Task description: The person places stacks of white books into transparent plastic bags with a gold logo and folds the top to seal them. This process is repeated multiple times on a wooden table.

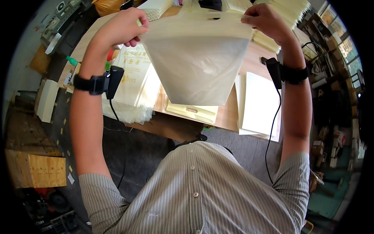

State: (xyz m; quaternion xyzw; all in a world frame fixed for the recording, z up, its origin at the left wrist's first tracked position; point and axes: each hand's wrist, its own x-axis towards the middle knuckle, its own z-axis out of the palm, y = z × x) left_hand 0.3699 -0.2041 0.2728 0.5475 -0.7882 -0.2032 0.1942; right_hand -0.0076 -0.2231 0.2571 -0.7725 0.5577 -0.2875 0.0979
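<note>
A translucent whitish plastic bag (198, 66) hangs stretched out in front of me, above the table (229, 113). Its wide upper edge is drawn taut between my hands, and a small dark hole shows near that edge. My left hand (124, 28) pinches the upper left corner. At the upper right corner, my right hand (267, 22) closes its thumb and fingers on the bag. Below the bag's lower edge lies a pale yellow bag (202, 114) with a cut-out handle slot, partly covered from view.
Clear bags with yellow print (130, 84) are piled left, overhanging the front edge. White sheets (259, 103) lie at the right. Stacks of pale yellow bags (290, 13) stand at the far right. Wrist-worn black devices (113, 82) trail cables. A green-capped bottle (72, 61) sits left.
</note>
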